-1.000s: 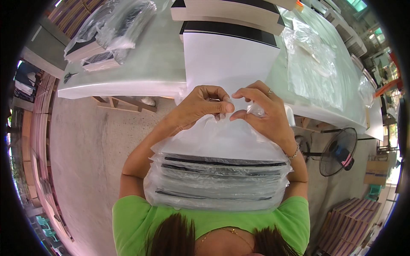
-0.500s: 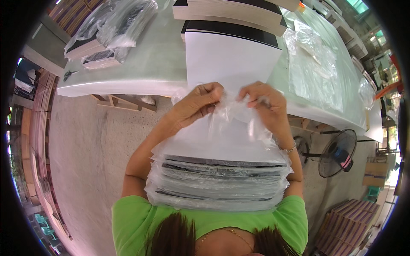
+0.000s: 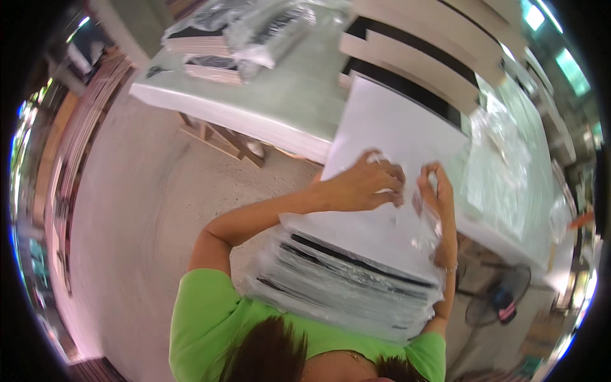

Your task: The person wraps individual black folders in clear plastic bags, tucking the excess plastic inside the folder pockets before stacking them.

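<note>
A tall white-faced stack (image 3: 356, 228) with black bands, wrapped in clear plastic at its near end, leans against my green shirt. Its white top sheet reaches toward the table. My left hand (image 3: 372, 183) hovers over that sheet, fingers bent and slightly apart, with nothing visible in them. Close by on the right, my right hand (image 3: 438, 191) has its fingers curled at a clear plastic bag (image 3: 425, 243). Loose plastic hangs below those fingers, along the stack's right edge. Motion blur hides exactly where the fingers meet the film.
Beyond the stack, a pale green covered table (image 3: 286, 108) carries thick cream-and-black book blocks (image 3: 420, 63). Plastic-wrapped blocks (image 3: 213, 48) lie on its left part, with scissors (image 3: 158, 71) near the corner. Clear plastic sheets (image 3: 509, 146) cover the right side. A standing fan (image 3: 499, 296) is at lower right.
The view has tilted and swung left. My hands have drawn apart, and the bunched plastic that was between them has dropped toward the right side of the stack.
</note>
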The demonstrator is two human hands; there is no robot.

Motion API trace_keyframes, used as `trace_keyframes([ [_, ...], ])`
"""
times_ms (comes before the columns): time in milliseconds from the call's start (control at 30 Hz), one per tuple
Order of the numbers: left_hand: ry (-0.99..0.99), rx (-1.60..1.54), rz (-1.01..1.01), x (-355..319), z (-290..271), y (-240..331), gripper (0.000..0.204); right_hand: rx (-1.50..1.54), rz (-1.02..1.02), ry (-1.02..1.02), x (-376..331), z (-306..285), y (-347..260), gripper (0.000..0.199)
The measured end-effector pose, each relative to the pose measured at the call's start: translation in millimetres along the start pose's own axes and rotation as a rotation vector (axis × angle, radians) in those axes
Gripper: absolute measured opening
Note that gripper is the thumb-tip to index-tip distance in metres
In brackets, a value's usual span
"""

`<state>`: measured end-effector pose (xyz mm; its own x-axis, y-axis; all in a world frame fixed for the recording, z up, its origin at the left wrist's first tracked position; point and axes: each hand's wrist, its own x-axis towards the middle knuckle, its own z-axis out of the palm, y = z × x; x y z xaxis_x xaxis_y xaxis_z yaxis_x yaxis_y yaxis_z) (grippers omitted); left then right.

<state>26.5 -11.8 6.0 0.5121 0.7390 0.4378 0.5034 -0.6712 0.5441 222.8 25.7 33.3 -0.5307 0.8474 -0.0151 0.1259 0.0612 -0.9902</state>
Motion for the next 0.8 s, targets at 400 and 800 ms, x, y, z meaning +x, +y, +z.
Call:
trace_keyframes([
  [400,-0.667,-1.73,-0.312,-37.1,-19.3,-37.4,0.048,0.03,0.486,0.821,-236.3,-91.0,208.0,0.057],
  [800,0.177,-2.218,0.067,-40.3,-43.9,-35.5,0.047,0.189,0.092,0.346,-51.8,-49.2,101.0,0.045],
])
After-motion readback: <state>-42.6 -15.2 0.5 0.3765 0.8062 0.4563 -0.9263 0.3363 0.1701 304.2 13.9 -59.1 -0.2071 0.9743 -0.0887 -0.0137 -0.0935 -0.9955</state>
